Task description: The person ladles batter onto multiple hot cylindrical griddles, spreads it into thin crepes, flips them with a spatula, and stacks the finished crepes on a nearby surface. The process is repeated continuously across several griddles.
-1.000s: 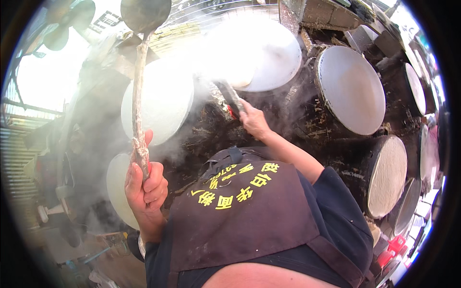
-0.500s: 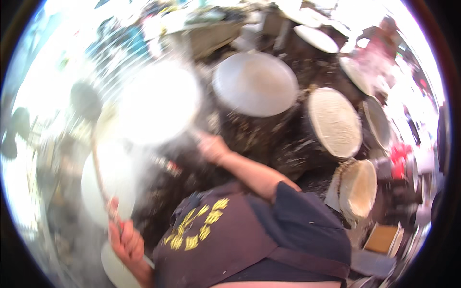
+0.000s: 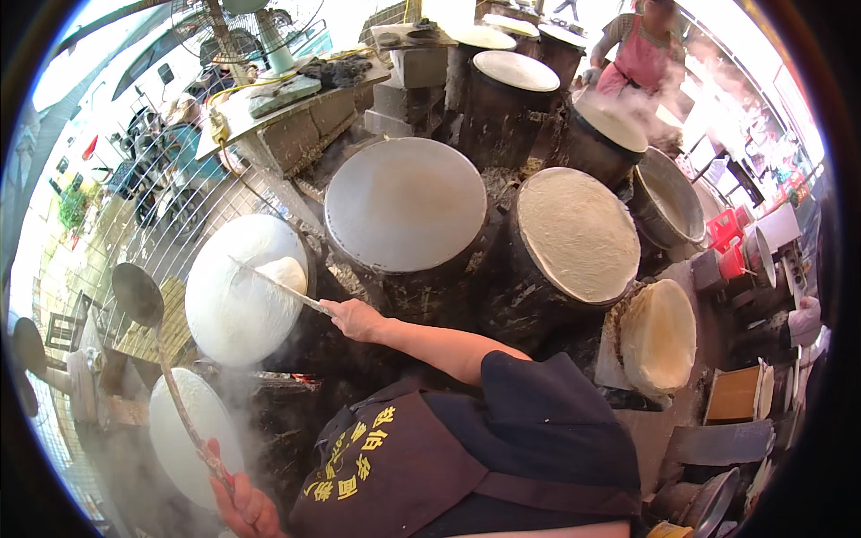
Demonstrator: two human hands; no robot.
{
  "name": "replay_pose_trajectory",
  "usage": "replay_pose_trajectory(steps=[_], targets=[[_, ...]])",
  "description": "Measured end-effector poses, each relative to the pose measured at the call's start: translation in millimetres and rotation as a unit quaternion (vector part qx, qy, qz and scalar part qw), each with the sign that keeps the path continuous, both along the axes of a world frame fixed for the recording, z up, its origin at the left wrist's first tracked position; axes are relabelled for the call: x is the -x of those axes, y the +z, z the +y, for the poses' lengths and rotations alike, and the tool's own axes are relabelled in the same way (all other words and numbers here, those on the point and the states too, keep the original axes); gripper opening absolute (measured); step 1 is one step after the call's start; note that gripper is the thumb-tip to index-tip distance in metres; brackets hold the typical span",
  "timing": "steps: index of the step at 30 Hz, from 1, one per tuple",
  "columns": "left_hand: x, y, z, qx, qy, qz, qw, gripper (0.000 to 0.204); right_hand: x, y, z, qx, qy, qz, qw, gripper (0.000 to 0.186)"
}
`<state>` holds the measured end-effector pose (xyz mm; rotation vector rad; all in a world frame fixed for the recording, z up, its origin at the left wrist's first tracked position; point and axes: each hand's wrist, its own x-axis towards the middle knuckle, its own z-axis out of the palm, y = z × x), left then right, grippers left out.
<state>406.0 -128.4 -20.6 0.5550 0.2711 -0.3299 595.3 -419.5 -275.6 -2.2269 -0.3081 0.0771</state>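
Note:
Low at the left, my left hand [image 3: 247, 507] is wrapped round the long handle of a dark metal ladle [image 3: 137, 294]. The ladle's bowl is raised beside a round griddle [image 3: 215, 327] coated in white batter. Over that griddle reaches a long thin spatula [image 3: 294, 294], its handle gripped in my right hand [image 3: 354, 318]. A thick lump of white batter [image 3: 282, 272] sits by the spatula's blade. Steam drifts past a second whitish griddle [image 3: 193, 448] below, between the ladle handle and my apron [image 3: 386, 475].
A greyish griddle [image 3: 404, 202] stands ahead, and one spread with cream batter [image 3: 578, 233] to its right. Several more drum stoves [image 3: 516, 72] lie beyond. A person in a pink apron [image 3: 632, 58] stands at far right. A wire fence [image 3: 184, 229] runs along the left.
My view has shifted, and the griddles sit further left. Much of the steam and glare over the white griddle has thinned, showing the spatula and batter lump. Both hands keep their tools.

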Motion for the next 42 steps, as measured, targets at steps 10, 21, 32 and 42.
replay_pose_trajectory(steps=[10,21,32,42], targets=[[10,27,1,0.114,-0.003,-0.058,0.992,0.057,-29,34,-14,0.065,0.016,-0.061,0.996,0.041],[-8,36,-15,0.064,0.002,-0.037,0.997,0.058,-82,35,0,0.100,0.026,-0.080,0.991,0.042],[-21,17,-17,0.014,0.003,0.008,1.000,0.056,-52,58,13,-0.042,0.055,-0.094,0.993,0.045],[-53,25,-47,-0.036,-0.009,0.074,0.997,0.051,-117,41,38,0.076,-0.036,0.009,0.996,0.048]])
